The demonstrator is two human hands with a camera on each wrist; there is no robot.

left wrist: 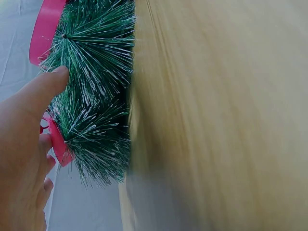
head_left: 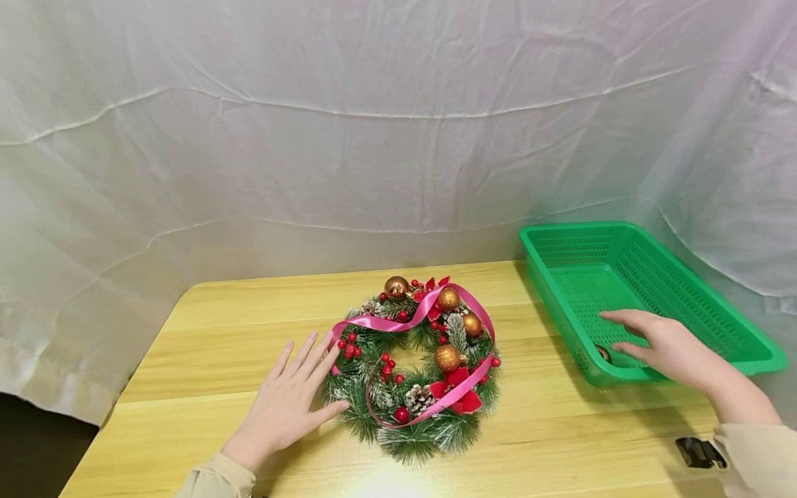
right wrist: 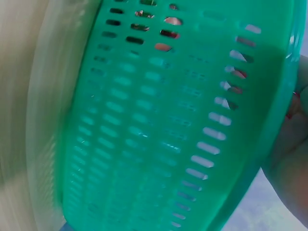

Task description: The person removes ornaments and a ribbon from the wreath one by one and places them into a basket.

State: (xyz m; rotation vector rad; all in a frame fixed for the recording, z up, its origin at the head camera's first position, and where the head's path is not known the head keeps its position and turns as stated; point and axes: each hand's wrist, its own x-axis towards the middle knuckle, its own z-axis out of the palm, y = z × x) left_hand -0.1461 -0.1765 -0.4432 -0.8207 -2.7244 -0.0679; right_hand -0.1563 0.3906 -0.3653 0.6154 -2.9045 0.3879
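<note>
A green Christmas wreath lies flat on the table, with red berries, gold and copper balls, pine cones and red poinsettias. A loose pink ribbon winds over it. At its left side my left hand spreads straight fingers, with the fingertips by the ribbon's end. In the left wrist view the thumb lies against the pine needles. My right hand hovers over the near end of the green basket, fingers apart and nothing between them. Below its fingertips a small brown item shows partly inside the basket.
The light wooden table carries the wreath in the middle and the slotted basket at the right. Behind and at the sides hangs a pale curtain. A black wrist strap piece sticks out by the right sleeve.
</note>
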